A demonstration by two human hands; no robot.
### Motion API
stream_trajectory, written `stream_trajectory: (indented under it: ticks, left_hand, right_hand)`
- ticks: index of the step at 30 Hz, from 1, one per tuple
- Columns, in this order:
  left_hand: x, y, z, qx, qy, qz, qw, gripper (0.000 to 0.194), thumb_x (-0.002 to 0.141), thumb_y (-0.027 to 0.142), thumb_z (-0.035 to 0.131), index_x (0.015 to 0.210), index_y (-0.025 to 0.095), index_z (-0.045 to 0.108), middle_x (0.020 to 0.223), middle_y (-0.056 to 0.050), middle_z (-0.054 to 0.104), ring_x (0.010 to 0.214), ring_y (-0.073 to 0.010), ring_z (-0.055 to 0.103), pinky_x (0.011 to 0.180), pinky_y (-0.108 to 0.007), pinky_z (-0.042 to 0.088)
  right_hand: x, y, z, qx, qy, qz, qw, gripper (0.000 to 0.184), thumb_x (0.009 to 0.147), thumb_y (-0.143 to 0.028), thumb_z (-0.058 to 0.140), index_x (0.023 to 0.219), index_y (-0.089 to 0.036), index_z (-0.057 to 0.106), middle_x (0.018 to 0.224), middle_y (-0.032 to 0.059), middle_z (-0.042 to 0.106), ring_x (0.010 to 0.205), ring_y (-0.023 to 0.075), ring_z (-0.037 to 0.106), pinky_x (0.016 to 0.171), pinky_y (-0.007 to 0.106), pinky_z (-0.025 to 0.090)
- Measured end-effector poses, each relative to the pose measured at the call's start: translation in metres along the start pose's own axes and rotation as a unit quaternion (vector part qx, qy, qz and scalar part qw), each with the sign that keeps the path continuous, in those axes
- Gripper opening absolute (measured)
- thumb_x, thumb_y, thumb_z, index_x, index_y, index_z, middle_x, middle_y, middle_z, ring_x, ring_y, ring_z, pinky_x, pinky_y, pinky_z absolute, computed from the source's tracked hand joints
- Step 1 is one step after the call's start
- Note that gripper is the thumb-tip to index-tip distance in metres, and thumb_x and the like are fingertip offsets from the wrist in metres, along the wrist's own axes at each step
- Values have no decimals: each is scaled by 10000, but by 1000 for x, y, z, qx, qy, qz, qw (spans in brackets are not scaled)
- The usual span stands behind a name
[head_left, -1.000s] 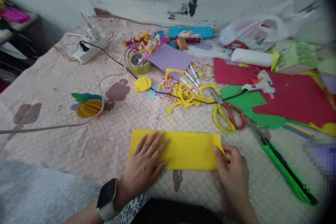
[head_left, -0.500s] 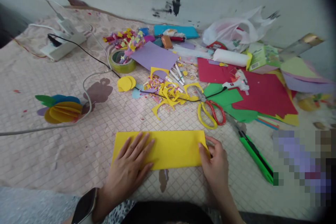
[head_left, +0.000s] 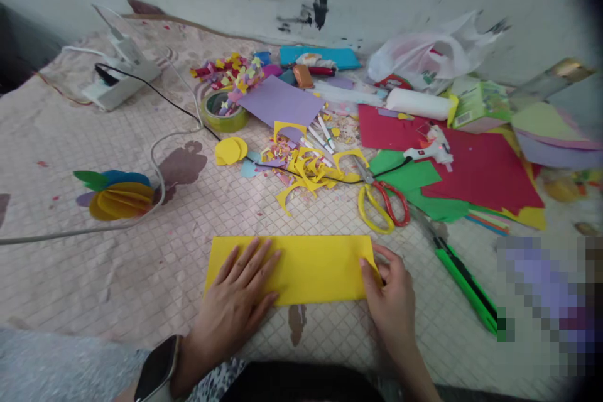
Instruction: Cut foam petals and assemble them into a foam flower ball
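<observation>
A long strip of yellow paper (head_left: 320,270), which looks folded, lies flat near the table's front edge. My left hand (head_left: 240,289) rests open on its left part, fingers spread and pointing away from me. At the right end, my right hand (head_left: 390,286) pinches the paper's edge, the thumb on top and the fingers curled round the side. Just beyond the strip lie scissors (head_left: 379,201) with one yellow and one red handle. A green utility knife (head_left: 464,286) lies to the right of my right hand.
Yellow offcuts (head_left: 311,166) and yellow paper circles (head_left: 230,149) lie mid-table. A white glue gun (head_left: 433,147) sits on red paper (head_left: 490,169). At left are a layered paper pumpkin (head_left: 121,200), a grey cable (head_left: 162,169) and a power strip (head_left: 122,85). Behind stands a tape roll (head_left: 225,119).
The whole view has shifted slightly, so everything appears a little further right. Both hands keep the same places on the yellow paper.
</observation>
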State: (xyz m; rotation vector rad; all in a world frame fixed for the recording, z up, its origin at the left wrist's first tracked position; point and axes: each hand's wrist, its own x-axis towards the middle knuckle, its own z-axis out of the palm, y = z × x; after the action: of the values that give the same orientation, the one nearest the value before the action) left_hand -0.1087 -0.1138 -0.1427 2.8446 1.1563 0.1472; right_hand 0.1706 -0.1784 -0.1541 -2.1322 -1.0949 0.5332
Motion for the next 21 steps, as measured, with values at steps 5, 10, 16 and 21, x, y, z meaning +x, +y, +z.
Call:
stream_trajectory:
  ticks: [5,10,16,21]
  left_hand:
    - [0,0,-1,5,-7,-4,1000,601,969,416,461,1514,214,308,1587,-38,314,1459,-250,273,1188,-436,203]
    - [1,1,-3,4,-16,-7,1000,600,976,412,448,1520,217,288,1589,-31,311,1454,-246,284,1174,-446,245]
    - [1,2,-3,-8,-10,-8,1000,585,978,403,446,1514,212,307,1582,-38,328,1448,-248,298,1182,-440,234]
    - [2,1,-3,-12,-5,-8,1000,581,978,406,448,1509,210,319,1578,-40,339,1449,-251,294,1184,-438,226]
  right_hand:
    - [0,1,0,1,-3,-2,1000,457,869,-468,564,1187,-140,576,833,150,764,839,335,682,717,444,489]
    - [1,0,0,-7,2,1,1000,470,859,-482,568,1174,-134,579,815,154,759,795,334,684,704,448,483]
    - [1,-1,0,-4,7,-8,1000,448,864,-478,569,1162,-145,584,788,139,757,762,323,682,696,444,481]
    - [1,0,0,-5,9,-6,1000,461,864,-487,567,1168,-141,582,807,150,759,778,328,682,682,440,486]
